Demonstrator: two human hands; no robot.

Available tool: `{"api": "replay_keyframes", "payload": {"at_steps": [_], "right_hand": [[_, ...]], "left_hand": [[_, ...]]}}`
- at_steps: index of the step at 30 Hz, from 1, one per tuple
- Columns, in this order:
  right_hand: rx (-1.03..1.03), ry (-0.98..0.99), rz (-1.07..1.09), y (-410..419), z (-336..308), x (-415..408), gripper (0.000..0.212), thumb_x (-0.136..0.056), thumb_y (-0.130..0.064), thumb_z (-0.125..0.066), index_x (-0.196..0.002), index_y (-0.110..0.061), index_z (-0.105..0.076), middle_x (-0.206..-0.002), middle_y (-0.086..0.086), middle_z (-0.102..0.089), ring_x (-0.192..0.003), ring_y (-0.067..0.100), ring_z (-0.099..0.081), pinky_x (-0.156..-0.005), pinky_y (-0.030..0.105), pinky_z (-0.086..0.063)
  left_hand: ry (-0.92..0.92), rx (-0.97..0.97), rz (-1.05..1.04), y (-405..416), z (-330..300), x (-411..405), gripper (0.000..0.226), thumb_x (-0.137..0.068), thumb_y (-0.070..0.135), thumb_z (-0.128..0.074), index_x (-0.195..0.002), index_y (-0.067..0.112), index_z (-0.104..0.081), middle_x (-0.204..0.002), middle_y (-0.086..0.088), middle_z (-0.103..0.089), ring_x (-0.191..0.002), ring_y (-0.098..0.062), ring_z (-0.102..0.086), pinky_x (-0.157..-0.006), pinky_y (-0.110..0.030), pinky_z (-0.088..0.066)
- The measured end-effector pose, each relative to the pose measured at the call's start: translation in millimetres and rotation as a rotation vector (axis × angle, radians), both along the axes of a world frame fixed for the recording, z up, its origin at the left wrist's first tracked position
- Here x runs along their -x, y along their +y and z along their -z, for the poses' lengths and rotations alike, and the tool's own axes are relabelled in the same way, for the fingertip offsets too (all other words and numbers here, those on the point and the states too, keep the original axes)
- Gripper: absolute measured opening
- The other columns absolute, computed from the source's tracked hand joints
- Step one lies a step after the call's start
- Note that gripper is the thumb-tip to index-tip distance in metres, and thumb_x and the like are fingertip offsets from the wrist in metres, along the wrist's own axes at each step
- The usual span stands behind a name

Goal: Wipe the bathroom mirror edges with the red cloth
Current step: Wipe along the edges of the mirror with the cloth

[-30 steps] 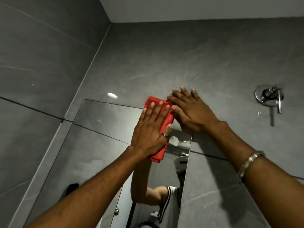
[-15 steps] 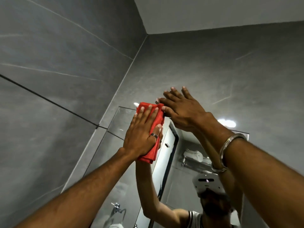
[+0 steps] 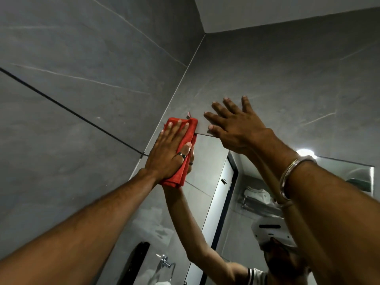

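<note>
The folded red cloth (image 3: 190,128) lies flat against the top left corner of the bathroom mirror (image 3: 205,165). My left hand (image 3: 167,153), with a ring on one finger, presses flat on the cloth, fingers together and pointing up. My right hand (image 3: 236,124) rests flat with spread fingers on the grey wall just above the mirror's top edge, to the right of the cloth and apart from it. A metal bangle sits on my right wrist. The mirror's lower part shows my reflected arms.
Grey tiled walls (image 3: 82,89) meet in a corner just left of the mirror, under a white ceiling (image 3: 287,11). The mirror reflects a door, a towel shelf, a ceiling light (image 3: 304,152) and a chrome tap (image 3: 164,262).
Both hands have slid left along the mirror's top edge, carrying the cloth from near the right end to the top left corner. My right fingers have spread wider.
</note>
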State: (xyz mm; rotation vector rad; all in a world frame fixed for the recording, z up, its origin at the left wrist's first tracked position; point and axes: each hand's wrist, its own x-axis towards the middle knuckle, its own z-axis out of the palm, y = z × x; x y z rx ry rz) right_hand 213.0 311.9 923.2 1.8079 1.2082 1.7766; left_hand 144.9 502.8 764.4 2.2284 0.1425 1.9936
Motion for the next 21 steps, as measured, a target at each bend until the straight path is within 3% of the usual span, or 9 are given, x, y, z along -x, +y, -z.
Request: {"api": "replay_keyframes", "payload": {"at_steps": [9,15,21], "right_hand": [[-0.058,0.089,-0.037,-3.2,38.9,21.4,0.071,-0.103,-0.065,0.000,-0.166,-0.036,-0.015,-0.177,0.002,-0.005,-0.164,0.027,0.005,-0.129,0.062,0.011],[-0.109,-0.001,-0.178,-3.4,137.7,22.2,0.071,-0.103,-0.061,-0.019,-0.152,-0.022,-0.053,-0.170,0.014,-0.032,-0.161,0.036,-0.019,-0.130,0.063,-0.009],[-0.032,0.088,-0.211,-14.5,236.3,17.9,0.071,-0.104,-0.062,-0.021,-0.156,-0.021,-0.047,-0.176,0.014,-0.012,-0.164,0.035,-0.003,-0.129,0.065,-0.007]], "left_hand": [[0.014,0.065,0.007,-3.9,27.1,7.0,0.065,-0.102,0.051,-0.019,-0.158,0.033,0.008,-0.174,0.002,0.009,-0.161,-0.021,0.014,-0.133,-0.047,0.004],[0.034,0.080,-0.018,-1.5,101.0,8.4,0.066,-0.105,0.047,-0.024,-0.162,0.029,0.003,-0.174,0.001,0.008,-0.161,-0.021,0.013,-0.133,-0.049,0.000],[0.083,0.133,-0.046,-11.8,188.4,12.0,0.066,-0.107,0.040,-0.027,-0.163,0.017,-0.003,-0.175,-0.010,0.002,-0.162,-0.029,0.007,-0.131,-0.055,-0.003]]}}
